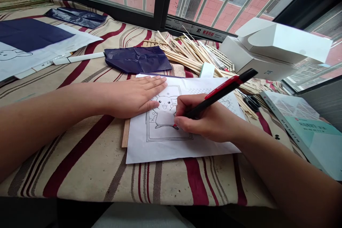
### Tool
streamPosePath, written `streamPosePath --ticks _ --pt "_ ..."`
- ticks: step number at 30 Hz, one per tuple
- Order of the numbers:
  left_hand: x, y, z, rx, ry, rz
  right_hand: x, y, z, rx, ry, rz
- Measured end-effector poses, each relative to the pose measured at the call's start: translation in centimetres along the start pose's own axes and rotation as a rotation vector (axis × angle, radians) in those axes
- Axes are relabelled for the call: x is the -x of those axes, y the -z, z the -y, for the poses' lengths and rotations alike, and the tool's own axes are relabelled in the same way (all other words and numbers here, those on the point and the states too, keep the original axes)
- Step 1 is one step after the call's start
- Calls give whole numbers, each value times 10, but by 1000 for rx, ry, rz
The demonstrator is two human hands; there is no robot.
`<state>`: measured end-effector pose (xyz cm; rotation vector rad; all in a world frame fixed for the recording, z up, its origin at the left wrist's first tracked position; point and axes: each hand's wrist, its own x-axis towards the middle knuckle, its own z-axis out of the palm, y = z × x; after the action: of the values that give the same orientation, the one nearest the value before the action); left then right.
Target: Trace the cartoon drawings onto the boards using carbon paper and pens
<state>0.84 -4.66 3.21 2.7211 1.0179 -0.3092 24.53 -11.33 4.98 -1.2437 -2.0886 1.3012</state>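
A white paper sheet (160, 151) printed with a framed cartoon character lies on a wooden board (125, 133), whose left edge shows beneath it. My left hand (139, 94) rests flat on the sheet's upper left, fingers stretched out. In my right hand (205, 117) is a black and red pen (221, 92), tilted up to the right. Its tip touches the paper, or nearly so, by the character's foot at the lower right of the drawing. A dark blue edge peeks out under the top of the sheet. The fingers hide part of the drawing's right side.
Behind the sheet are a dark blue sheet (137, 58) and a pile of thin wooden sticks (192, 51). A white box (262, 53), black scissors (251, 102) and a book (307, 128) stand or lie to the right. More papers (34, 35) and a white cutter-like tool (80, 58) are left.
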Motion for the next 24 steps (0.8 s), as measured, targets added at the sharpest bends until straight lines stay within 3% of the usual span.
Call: streamPosePath --ticks 12,24 --pt "1 0 -1 -22 11 10 -2 -3 -5 -170 33 -18" --pt "2 -1 0 -43 2 9 0 -2 -5 -34 84 0"
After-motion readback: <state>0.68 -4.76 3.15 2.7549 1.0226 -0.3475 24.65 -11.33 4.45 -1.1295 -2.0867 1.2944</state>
